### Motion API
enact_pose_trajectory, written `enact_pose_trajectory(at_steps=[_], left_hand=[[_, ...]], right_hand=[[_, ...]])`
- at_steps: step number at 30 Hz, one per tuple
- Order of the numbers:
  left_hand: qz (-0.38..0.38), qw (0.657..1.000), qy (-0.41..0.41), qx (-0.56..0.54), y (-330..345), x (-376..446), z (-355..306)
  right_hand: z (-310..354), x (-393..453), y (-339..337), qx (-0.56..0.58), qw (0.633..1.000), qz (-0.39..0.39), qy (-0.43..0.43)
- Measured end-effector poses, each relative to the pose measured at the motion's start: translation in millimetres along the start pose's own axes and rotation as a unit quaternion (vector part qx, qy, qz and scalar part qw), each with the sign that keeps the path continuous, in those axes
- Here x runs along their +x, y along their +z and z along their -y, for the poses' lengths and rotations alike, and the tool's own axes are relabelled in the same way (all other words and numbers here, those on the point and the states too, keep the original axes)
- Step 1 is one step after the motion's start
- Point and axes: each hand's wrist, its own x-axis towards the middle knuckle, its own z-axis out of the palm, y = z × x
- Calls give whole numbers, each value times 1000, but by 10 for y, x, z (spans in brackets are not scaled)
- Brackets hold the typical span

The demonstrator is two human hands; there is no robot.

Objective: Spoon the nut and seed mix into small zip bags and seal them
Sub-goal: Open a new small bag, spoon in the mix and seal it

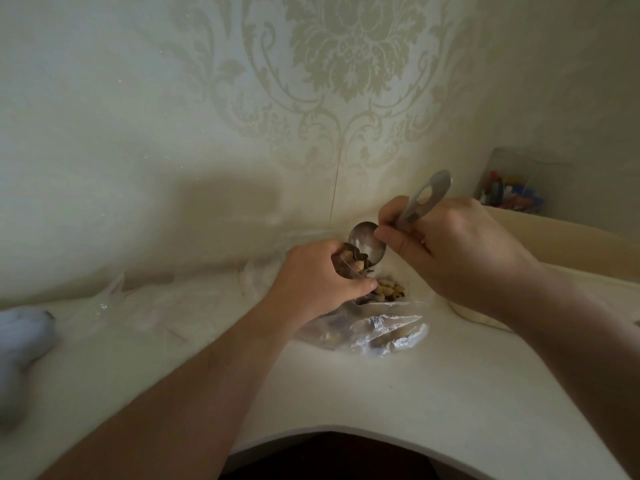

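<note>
- Cream countertop (381, 393) against patterned wallpaper, with the big crinkly bag of nut mix (367, 327) lying open near the middle.
- Left hand (322, 275) pinches a small zip bag (348, 266) mouth-up, just above that mix.
- Right hand (460, 251) grips the spoon (367, 245) — handle angled up to the far right, bowl tipped into the bag mouth, so nuts go down and left.

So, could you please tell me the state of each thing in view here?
Left hand: holds small bag.
Small bag: open, partly filled.
Right hand: grips spoon.
Spoon: tilted at small bag's mouth.
Big bag: open, mix inside, lying on table.
</note>
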Motion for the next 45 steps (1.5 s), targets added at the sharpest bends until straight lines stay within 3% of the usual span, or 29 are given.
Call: enact_pose_trajectory(at_steps=[5,11,17,22,27,31,33,38,42,45], left_hand=[[-35,999,19,1,-10,-11,-16],[-103,987,44,-115,-43,-33,-59],[-60,985,50,-153,-9,-42,-63],[-71,969,20,-238,-20,-40,-88],[-87,962,-20,-258,-67,50,-11],[-154,962,-48,-218,-152,132,77],[-171,961,-42,-213,-147,125,49],[-156,962,-38,-222,-76,88,-3],[-129,963,-60,-230,-48,85,10],[-114,967,-73,-215,-56,73,-7]], right_hand=[[0,-17,-8,24,1000,-9,0],[-106,-66,-115,61,991,-93,76],[-91,-145,-43,98,982,-140,85],[-128,-153,-22,66,984,-154,57],[-148,-219,1,62,977,-177,99],[-139,-368,121,112,977,-119,137],[-146,-441,250,121,984,-74,108],[-368,-579,477,64,994,-64,65],[-567,-651,456,-27,998,16,58],[-490,-649,462,-18,998,-12,58]])
